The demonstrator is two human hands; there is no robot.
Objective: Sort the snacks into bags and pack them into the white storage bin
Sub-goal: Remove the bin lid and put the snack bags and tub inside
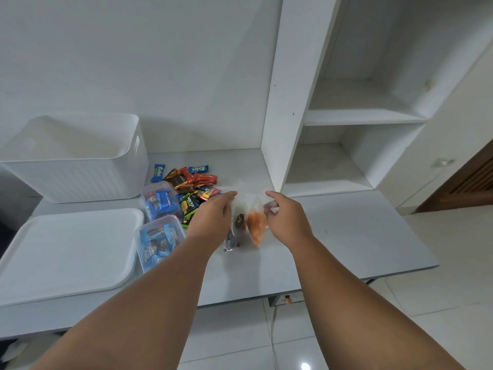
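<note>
A clear plastic bag [246, 209] with an orange snack [256, 225] and a dark round snack [239, 221] inside hangs over the desk between my hands. My left hand [213, 217] pinches its left top edge and my right hand [284, 217] pinches its right top edge. A pile of loose wrapped snacks [192, 182], blue, red, brown and green, lies on the desk just behind my left hand. The white storage bin [77, 174] stands open at the back left; nothing shows inside it from here.
Two clear tubs [160, 201] [157, 244] of blue-wrapped snacks sit left of my left arm. The bin's white lid [66, 252] lies flat at front left. White shelving [354, 118] rises at the right. The desk edge [346, 276] runs below my right forearm.
</note>
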